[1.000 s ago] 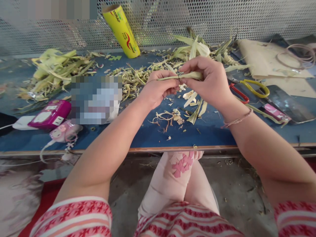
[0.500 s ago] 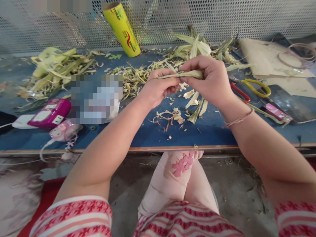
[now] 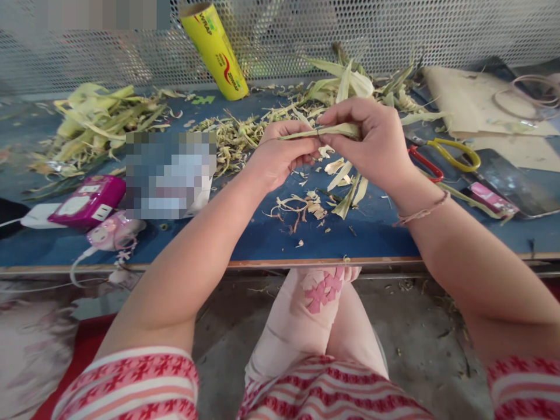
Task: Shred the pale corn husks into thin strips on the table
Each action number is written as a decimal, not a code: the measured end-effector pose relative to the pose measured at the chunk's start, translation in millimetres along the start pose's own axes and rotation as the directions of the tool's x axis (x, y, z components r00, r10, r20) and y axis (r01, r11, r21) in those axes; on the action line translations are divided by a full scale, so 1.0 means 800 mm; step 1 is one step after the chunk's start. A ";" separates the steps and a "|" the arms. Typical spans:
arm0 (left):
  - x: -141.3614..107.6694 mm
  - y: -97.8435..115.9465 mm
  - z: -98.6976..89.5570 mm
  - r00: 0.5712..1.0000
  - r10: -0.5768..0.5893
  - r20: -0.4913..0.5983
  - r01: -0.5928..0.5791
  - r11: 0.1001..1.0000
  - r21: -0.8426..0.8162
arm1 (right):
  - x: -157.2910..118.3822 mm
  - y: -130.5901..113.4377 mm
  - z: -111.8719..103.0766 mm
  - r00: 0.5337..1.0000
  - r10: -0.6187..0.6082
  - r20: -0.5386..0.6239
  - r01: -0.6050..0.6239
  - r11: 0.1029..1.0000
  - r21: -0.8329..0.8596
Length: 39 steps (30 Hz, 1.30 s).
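Both hands meet above the middle of the blue tabletop [image 3: 262, 239]. Between them lies a narrow folded bundle of pale green corn husk [image 3: 339, 130], with a thin dark tie or band across it. My left hand [image 3: 284, 149] pinches the bundle's left end with thumb and fingers. On the other end, my right hand [image 3: 371, 134] is closed with thumb and index finger near the dark band. Husk strips [image 3: 350, 195] hang or lie below my right hand; which of these I cannot tell. Husk scraps [image 3: 301, 207] are scattered on the table under the hands.
Red-and-yellow-handled scissors [image 3: 455, 154] and a dark phone [image 3: 518, 181] lie at right, beside brown paper [image 3: 464, 105]. A yellow wrap tube [image 3: 216, 52] leans on the perforated panel [image 3: 306, 35]. At left are a husk pile [image 3: 102, 119] and a magenta box [image 3: 90, 201].
Almost nothing differs. Both hands keep the same pinch on the husk bundle, and the view has shifted only very slightly.
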<state>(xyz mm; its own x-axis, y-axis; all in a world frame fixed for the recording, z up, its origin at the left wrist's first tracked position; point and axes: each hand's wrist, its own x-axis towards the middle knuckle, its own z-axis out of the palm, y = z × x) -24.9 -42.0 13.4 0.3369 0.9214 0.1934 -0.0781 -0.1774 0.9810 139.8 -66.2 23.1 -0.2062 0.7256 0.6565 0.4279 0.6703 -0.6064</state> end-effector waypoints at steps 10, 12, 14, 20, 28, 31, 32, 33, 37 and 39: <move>0.003 -0.006 -0.004 1.000 -0.013 0.019 0.013 1.000 -0.013 | 0.000 0.000 0.000 1.000 -0.006 0.014 0.006 1.000 -0.015; 0.002 -0.005 -0.004 1.000 -0.030 0.009 0.030 0.999 -0.034 | 0.000 0.000 0.000 1.000 0.004 0.009 -0.004 1.000 0.002; 0.000 -0.002 -0.003 0.999 -0.052 0.007 0.052 0.997 -0.054 | 0.001 0.000 0.000 1.000 0.013 0.001 -0.013 1.000 0.020; -0.002 0.004 -0.001 0.994 -0.101 0.034 0.105 0.989 -0.103 | 0.001 0.002 0.001 0.999 0.034 0.000 -0.034 0.999 0.041; -0.003 0.002 0.000 0.993 -0.117 0.032 0.119 0.989 -0.088 | 0.000 0.001 0.002 1.000 0.022 -0.005 -0.021 0.999 0.039; -0.004 0.003 0.001 0.991 -0.126 0.048 0.130 0.986 -0.105 | -0.001 0.000 0.003 1.000 0.029 -0.006 -0.029 0.999 0.038; -0.005 0.003 0.001 0.990 -0.128 0.056 0.133 0.984 -0.114 | -0.001 0.001 0.003 0.999 0.036 -0.006 -0.036 0.999 0.038; -0.005 0.003 0.002 0.990 -0.128 0.060 0.134 0.984 -0.121 | -0.001 0.001 0.003 0.999 0.043 -0.005 -0.042 0.998 0.040; -0.005 0.004 0.003 0.992 -0.117 0.039 0.121 0.985 -0.123 | 0.000 0.002 0.002 0.999 0.036 -0.011 -0.035 0.997 0.069; -0.005 0.004 0.003 0.993 -0.110 0.034 0.113 0.985 -0.128 | 0.001 0.002 0.002 0.999 0.037 -0.019 -0.036 0.997 0.074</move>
<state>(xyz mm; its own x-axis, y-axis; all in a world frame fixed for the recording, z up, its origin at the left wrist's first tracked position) -24.0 -47.4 15.5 0.3754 0.9230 0.0850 -0.1584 -0.0264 0.9870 139.0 -64.6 22.1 -0.1729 0.7469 0.6421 0.3689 0.6535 -0.6609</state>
